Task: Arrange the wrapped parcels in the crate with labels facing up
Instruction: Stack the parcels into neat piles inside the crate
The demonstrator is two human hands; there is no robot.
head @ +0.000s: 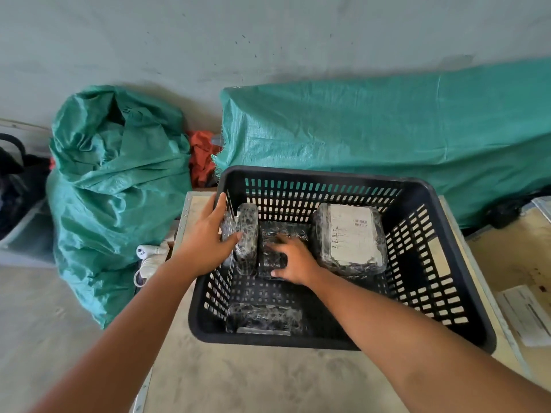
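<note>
A black slotted crate (441, 204) stands on a pale table. Inside it, a large wrapped parcel (348, 236) lies at the back right with its white label up. A narrow parcel (247, 236) stands on edge by the left wall, and my left hand (208, 236) grips it from the left, thumb on its near side. My right hand (293, 257) rests flat on a dark parcel (275, 234) in the middle, no label showing. Another wrapped parcel (264, 318) lies at the crate's front left.
Two green woven sacks (119, 186) (372, 138) sit behind the table against a grey wall. A white corded device (149, 254) lies left of the crate. Papers (527, 314) rest on a second surface at the right. The table edge (182, 216) runs close to the crate's left side.
</note>
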